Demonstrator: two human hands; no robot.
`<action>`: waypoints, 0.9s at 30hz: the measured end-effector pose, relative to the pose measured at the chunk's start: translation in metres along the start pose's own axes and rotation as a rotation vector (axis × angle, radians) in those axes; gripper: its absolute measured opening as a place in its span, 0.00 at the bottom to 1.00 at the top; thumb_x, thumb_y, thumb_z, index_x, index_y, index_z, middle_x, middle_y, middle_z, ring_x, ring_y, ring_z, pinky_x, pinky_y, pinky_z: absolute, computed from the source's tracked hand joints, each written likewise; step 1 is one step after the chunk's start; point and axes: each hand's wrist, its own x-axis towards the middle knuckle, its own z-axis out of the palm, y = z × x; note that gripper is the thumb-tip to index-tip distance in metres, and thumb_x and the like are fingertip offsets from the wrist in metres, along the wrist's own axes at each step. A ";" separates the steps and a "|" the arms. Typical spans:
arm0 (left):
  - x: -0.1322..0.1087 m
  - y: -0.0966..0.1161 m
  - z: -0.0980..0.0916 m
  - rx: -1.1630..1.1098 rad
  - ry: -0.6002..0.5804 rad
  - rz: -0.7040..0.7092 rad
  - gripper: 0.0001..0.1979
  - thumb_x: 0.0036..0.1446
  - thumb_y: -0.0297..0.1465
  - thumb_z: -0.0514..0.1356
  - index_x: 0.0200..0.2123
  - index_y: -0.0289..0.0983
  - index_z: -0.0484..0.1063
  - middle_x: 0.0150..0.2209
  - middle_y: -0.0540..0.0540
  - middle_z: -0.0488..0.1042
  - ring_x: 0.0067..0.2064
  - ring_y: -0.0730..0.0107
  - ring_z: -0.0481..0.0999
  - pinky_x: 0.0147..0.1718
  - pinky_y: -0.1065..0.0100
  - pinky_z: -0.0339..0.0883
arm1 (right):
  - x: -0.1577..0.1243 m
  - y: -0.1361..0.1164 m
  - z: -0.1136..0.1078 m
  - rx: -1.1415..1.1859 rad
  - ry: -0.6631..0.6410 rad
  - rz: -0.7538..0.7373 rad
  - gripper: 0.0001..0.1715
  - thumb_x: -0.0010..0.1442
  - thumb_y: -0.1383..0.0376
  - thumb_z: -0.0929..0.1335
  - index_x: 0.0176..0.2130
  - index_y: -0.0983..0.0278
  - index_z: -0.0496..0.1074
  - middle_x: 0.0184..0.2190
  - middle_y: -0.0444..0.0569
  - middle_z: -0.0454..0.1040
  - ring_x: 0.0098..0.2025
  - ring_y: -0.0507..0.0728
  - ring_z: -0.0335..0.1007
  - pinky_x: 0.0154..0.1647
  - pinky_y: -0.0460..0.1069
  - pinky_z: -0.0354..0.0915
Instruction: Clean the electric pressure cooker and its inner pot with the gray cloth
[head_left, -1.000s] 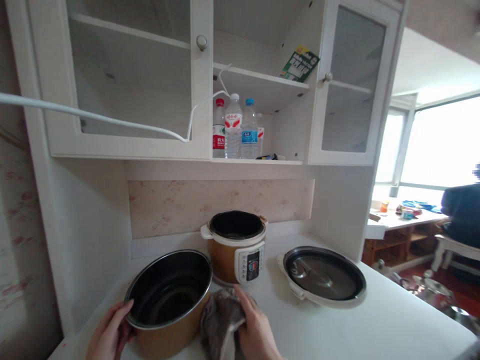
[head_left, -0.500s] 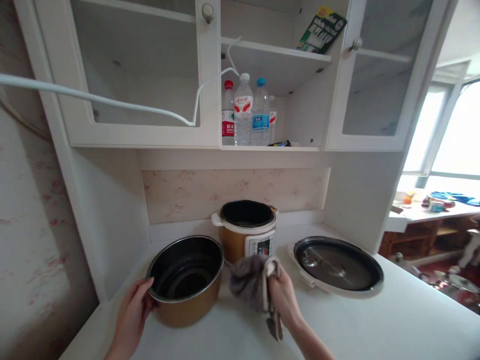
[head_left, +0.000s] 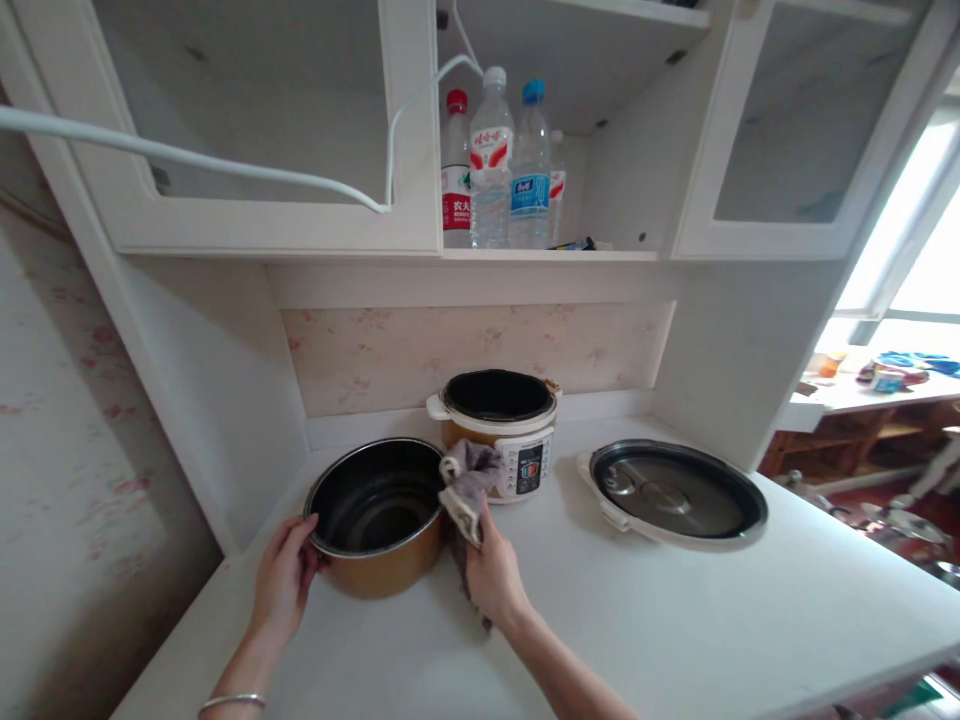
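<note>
A round inner pot (head_left: 379, 515), gold outside and dark inside, stands on the white counter (head_left: 675, 620). My left hand (head_left: 286, 578) grips its left rim. My right hand (head_left: 491, 575) is closed on a grey cloth (head_left: 466, 480) and holds it against the pot's right rim. Just behind stands the cooker body (head_left: 501, 432), open and without its pot, its control panel facing me. The cooker's lid (head_left: 675, 495) lies upside down on the counter to the right.
Wall cupboards hang above, and the open middle shelf holds several water bottles (head_left: 495, 160). A white cable (head_left: 187, 158) runs across the left cupboard door. A desk with small items (head_left: 885, 375) stands at the far right by a window.
My right hand has carried the cloth left, from in front of the cooker to the pot's right rim. The camera has tilted down. My left hand stays on the pot.
</note>
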 end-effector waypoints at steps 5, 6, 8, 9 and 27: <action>-0.001 0.000 0.003 0.012 0.074 0.030 0.14 0.43 0.39 0.67 0.28 0.37 0.69 0.16 0.58 0.61 0.19 0.77 0.60 0.18 0.74 0.57 | -0.020 -0.012 0.039 0.001 -0.071 -0.103 0.55 0.45 0.83 0.57 0.67 0.54 0.40 0.67 0.44 0.48 0.67 0.56 0.46 0.63 0.54 0.52; -0.001 0.000 0.005 0.012 0.110 0.039 0.15 0.43 0.40 0.67 0.29 0.37 0.69 0.17 0.58 0.62 0.20 0.77 0.60 0.18 0.74 0.57 | -0.027 -0.011 0.045 0.018 -0.069 -0.077 0.56 0.45 0.83 0.57 0.68 0.55 0.39 0.66 0.45 0.50 0.66 0.55 0.46 0.63 0.54 0.52; -0.005 0.000 0.010 0.007 0.165 0.049 0.15 0.42 0.40 0.67 0.28 0.37 0.68 0.18 0.58 0.62 0.21 0.78 0.60 0.19 0.75 0.57 | -0.040 -0.010 0.056 0.059 -0.083 -0.021 0.57 0.44 0.83 0.57 0.68 0.57 0.35 0.64 0.47 0.56 0.65 0.56 0.50 0.62 0.54 0.54; -0.009 0.000 0.013 0.002 0.184 0.045 0.15 0.42 0.40 0.67 0.28 0.37 0.67 0.18 0.58 0.62 0.21 0.78 0.60 0.20 0.75 0.58 | -0.044 -0.009 0.061 0.079 -0.088 -0.002 0.58 0.44 0.83 0.57 0.68 0.58 0.34 0.63 0.48 0.58 0.64 0.56 0.52 0.61 0.54 0.55; 0.022 0.070 -0.067 1.485 -0.456 0.831 0.19 0.60 0.44 0.53 0.51 0.48 0.71 0.62 0.49 0.62 0.65 0.54 0.54 0.61 0.49 0.48 | 0.008 -0.005 0.058 0.219 -0.035 -0.061 0.48 0.51 0.78 0.57 0.67 0.58 0.43 0.64 0.46 0.57 0.65 0.55 0.51 0.65 0.60 0.49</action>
